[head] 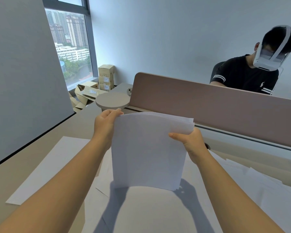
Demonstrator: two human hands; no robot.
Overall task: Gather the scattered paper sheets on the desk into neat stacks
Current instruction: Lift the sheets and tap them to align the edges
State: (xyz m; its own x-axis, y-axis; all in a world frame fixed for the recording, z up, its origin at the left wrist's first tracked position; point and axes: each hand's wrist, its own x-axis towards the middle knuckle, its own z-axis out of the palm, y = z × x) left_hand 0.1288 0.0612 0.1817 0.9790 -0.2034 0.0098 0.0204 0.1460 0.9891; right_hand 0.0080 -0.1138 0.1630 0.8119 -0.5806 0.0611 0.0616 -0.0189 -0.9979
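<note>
A bundle of white paper sheets (148, 148) stands upright above the desk, its lower edge slightly uneven. My left hand (105, 125) grips its upper left corner, fingers curled over the top edge. My right hand (190, 142) grips the upper right edge, thumb across the front. More loose white sheets lie flat on the beige desk (23, 169): one large sheet on the left (49, 169), several overlapping under the bundle (149, 207) and more spread on the right (262, 185).
A brown desk divider (208, 105) runs behind the bundle, with a person in a headset (252, 73) seated beyond it. A round beige disc (112, 100) sits at the desk's far end. A grey panel (23, 73) borders the left. Cardboard boxes (105, 78) stand by the window.
</note>
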